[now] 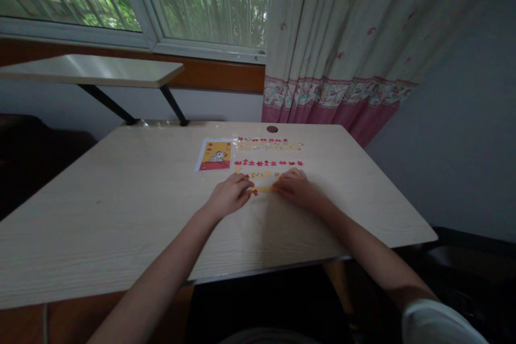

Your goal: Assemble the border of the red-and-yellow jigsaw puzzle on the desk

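Observation:
Small jigsaw puzzle pieces lie in several rows on the pale wooden table. A row of red puzzle pieces (266,163) is beyond my hands, and a mixed yellow and white row (266,146) is farther back. My left hand (231,193) is closed, its fingertips at the left end of a short yellow row (264,189), by a red and yellow puzzle piece (255,192). At that row's right end, my right hand (296,188) has its fingers bent together on a puzzle piece mostly hidden beneath them. Both hands partly cover another yellow row behind.
A picture card (215,156) of a white bird on yellow and red lies left of the rows. A raised shelf (92,70) on black legs stands at the back left. Near the back edge is a round cable hole (272,129). Curtains (322,43) hang behind.

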Action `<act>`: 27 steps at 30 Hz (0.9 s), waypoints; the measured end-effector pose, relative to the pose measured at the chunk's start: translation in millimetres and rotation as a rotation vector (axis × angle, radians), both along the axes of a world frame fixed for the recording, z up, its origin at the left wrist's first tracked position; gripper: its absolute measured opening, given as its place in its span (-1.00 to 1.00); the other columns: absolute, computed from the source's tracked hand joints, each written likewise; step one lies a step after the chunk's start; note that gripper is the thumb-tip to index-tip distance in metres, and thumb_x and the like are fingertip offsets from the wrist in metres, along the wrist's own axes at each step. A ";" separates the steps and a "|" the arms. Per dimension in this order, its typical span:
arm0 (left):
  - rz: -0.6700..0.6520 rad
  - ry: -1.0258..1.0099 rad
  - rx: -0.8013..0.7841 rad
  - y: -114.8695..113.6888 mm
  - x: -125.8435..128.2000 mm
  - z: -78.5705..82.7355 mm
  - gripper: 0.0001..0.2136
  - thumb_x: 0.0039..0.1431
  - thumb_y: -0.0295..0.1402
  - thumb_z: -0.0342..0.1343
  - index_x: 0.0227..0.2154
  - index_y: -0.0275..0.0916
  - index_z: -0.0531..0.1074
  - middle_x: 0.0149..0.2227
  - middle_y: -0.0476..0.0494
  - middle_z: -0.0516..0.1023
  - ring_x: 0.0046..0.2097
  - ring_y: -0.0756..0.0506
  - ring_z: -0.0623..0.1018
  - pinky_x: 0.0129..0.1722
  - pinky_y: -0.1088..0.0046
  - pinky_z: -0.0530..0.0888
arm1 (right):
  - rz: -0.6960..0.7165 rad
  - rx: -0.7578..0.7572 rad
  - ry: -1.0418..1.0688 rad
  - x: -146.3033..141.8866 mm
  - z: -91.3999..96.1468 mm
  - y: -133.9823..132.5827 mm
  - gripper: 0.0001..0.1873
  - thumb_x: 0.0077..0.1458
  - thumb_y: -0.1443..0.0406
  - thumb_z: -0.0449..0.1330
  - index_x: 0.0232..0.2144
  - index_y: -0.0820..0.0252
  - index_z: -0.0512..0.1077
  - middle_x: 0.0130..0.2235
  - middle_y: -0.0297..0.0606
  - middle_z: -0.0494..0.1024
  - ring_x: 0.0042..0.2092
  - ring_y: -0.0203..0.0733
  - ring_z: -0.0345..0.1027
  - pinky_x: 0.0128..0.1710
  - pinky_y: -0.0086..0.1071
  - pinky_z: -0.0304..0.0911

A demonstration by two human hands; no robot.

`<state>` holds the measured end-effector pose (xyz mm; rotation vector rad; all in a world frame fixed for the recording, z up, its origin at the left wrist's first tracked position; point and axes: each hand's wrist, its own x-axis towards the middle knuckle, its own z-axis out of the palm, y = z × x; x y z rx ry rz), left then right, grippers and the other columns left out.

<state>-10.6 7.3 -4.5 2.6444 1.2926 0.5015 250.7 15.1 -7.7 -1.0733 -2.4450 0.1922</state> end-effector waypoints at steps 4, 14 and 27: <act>-0.060 -0.039 0.015 0.9 1.0 -2.4 -0.75 0.15 -0.44 -0.06 -0.14 -0.23 0.42 -0.19 -0.18 0.41 -0.10 -0.13 0.39 -0.12 0.33 0.41 | 0.016 -0.031 0.027 21.6 2.2 4.7 -0.78 0.09 0.20 0.17 -0.21 0.10 0.49 -0.22 -0.22 0.52 -0.17 -0.19 0.30 -0.12 -0.28 0.10; -0.165 -0.056 -0.003 -2.8 4.0 2.2 -0.73 0.11 -0.51 -0.06 -0.17 -0.25 0.46 -0.23 -0.19 0.40 -0.13 -0.14 0.37 -0.09 0.29 0.37 | 0.040 -0.161 -0.022 20.3 7.8 0.1 -0.76 0.00 0.17 0.24 -0.25 0.12 0.48 -0.22 -0.23 0.50 -0.15 -0.16 0.30 -0.10 -0.27 0.12; -0.158 -0.036 -0.011 -2.7 5.1 3.6 -0.72 0.11 -0.50 -0.08 -0.17 -0.22 0.46 -0.23 -0.18 0.41 -0.12 -0.15 0.36 -0.08 0.27 0.36 | -0.018 -0.196 0.078 18.1 -4.7 4.5 -0.73 -0.08 0.22 0.30 -0.28 0.15 0.45 -0.25 -0.23 0.50 -0.15 -0.15 0.30 -0.11 -0.25 0.15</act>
